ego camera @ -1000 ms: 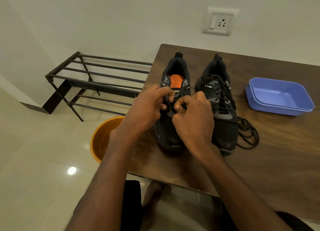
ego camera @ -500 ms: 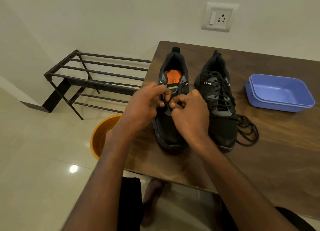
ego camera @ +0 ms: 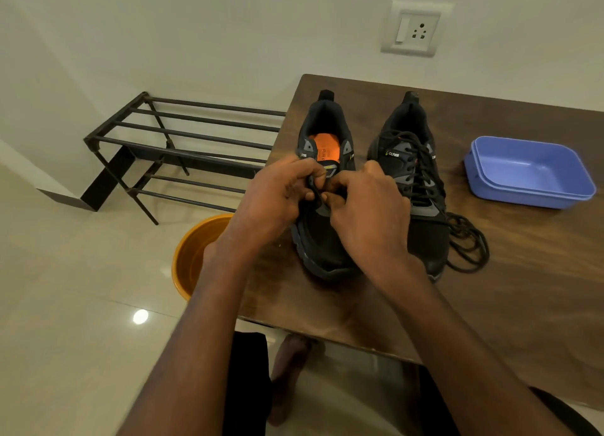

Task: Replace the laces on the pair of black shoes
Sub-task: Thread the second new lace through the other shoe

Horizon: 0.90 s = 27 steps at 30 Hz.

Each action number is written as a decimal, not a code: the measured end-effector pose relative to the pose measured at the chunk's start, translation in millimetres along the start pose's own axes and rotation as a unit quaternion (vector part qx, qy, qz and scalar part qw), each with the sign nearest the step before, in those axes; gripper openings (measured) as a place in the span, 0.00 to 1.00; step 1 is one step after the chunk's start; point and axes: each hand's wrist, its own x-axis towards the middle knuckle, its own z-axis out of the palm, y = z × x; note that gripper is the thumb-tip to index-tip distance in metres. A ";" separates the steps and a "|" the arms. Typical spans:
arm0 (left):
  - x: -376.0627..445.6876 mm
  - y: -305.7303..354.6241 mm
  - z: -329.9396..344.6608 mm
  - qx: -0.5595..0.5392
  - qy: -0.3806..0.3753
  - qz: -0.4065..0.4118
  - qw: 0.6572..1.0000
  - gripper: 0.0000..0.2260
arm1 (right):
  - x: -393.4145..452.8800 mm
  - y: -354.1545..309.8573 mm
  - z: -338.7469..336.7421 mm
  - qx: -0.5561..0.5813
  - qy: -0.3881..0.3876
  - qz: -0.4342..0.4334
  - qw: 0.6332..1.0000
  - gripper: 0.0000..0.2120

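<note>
Lace [ego camera: 316, 196] end, black, sits pinched between your two hands over the midfoot of the left-hand black shoe [ego camera: 322, 239]. Your left hand [ego camera: 277, 203] curls its fingers round the lace at the shoe's tongue; your right hand [ego camera: 367, 216] pinches it from the other side, fingertips nearly touching the left's. Exactly which eyelet the lace meets is hidden by your fingers.

That shoe stands on the wooden table [ego camera: 523, 288], toe toward you, orange insole [ego camera: 323, 151] showing in its open mouth, upper eyelets unlaced. Just beside it, the second black shoe [ego camera: 421, 187] is laced up the front, toe also toward you. A loose black lace [ego camera: 467, 242] lies coiled on the table, touching that shoe's far side.

Further right, well apart: blue plastic tub [ego camera: 529, 174], on the table. On the floor left of the table: orange bucket [ego camera: 192, 255], partly under the table edge, and a black metal shoe rack [ego camera: 183, 147] against the wall. Wall socket [ego camera: 413, 30] above the table.
</note>
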 end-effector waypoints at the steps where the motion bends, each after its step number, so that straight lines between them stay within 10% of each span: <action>1: 0.3 -0.3 0.7 0.000 -0.001 0.001 1.000 0.19 | -0.4 0.2 -0.7 -0.012 0.001 0.000 1.000 0.10; 20: -11.2 6.5 -8.9 -0.021 0.019 -0.041 0.999 0.17 | 6.7 17.0 5.9 0.182 -0.109 0.010 0.977 0.06; 27: -8.9 15.4 -2.6 0.055 0.046 -0.037 0.997 0.04 | 2.3 21.7 -2.4 0.142 -0.121 -0.037 0.982 0.20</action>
